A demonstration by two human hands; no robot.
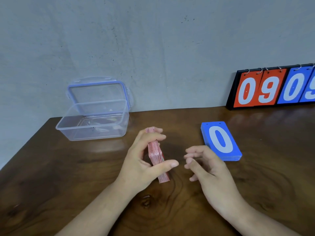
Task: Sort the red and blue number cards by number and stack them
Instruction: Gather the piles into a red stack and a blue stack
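My left hand (144,160) grips a stack of red number cards (156,155), held on edge over the wooden table (68,176), thumb on the near side and fingers on the far side. The card faces are turned away, so their numbers are hidden. A little to the right, my right hand (204,164) hovers with loosely bent fingers and holds nothing, a small gap apart from the red stack. A neat stack of blue number cards (220,141) lies flat on the table just beyond my right hand, with a white 0 on top.
An open clear plastic box (92,123) with a blue-rimmed lid stands at the back left, against the grey wall. A black scoreboard stand (272,87) showing red 09 and blue 09 leans at the back right, partly cut off by the frame.
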